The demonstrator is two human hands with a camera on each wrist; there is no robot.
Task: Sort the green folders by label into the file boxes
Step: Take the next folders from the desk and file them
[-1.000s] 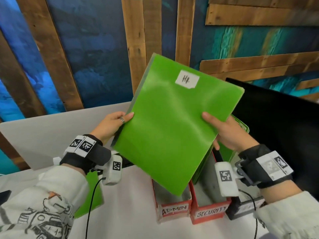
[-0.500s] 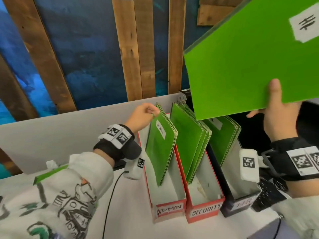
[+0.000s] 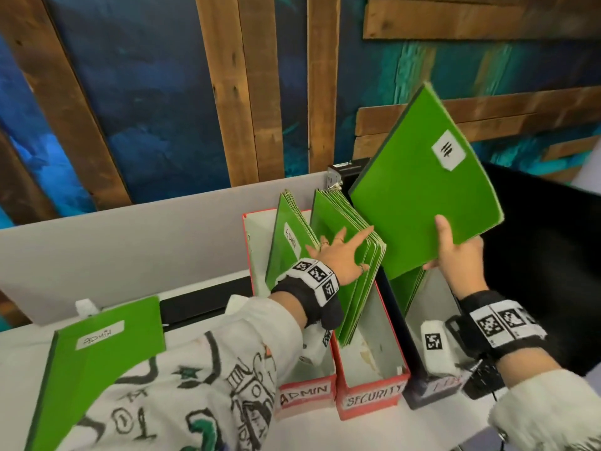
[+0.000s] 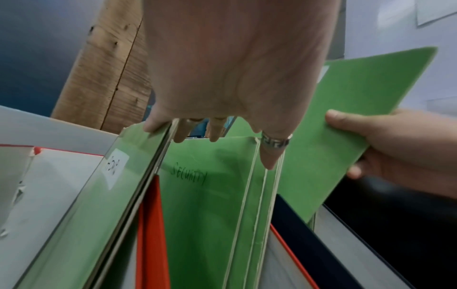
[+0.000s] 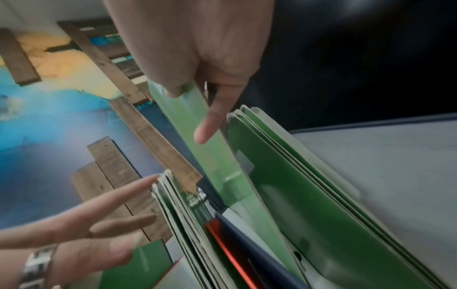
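Note:
My right hand [image 3: 450,245] pinches the lower corner of a green folder [image 3: 419,196] with a white HR label, tilted above the dark file box [image 3: 432,390] at the right. Its lower edge dips in front of the green folders standing in that box [image 3: 406,288]. My left hand [image 3: 349,252] lies with fingers spread on the stack of green folders [image 3: 338,222] in the red SECURITY box [image 3: 370,400]. In the left wrist view the left hand's fingers [image 4: 215,131] reach over the tops of these folders [image 4: 205,195]. The red ADMIN box [image 3: 307,393] holds a few folders [image 3: 286,242].
One green folder labelled ADMIN [image 3: 97,353] lies flat on the white table at the left, partly under my left sleeve. A grey partition [image 3: 130,242] runs behind the boxes. A black monitor [image 3: 536,255] stands close at the right.
The right hand has brought the HR folder down from high at the right to just over the dark box. The left hand moved from the ADMIN folders to the SECURITY stack.

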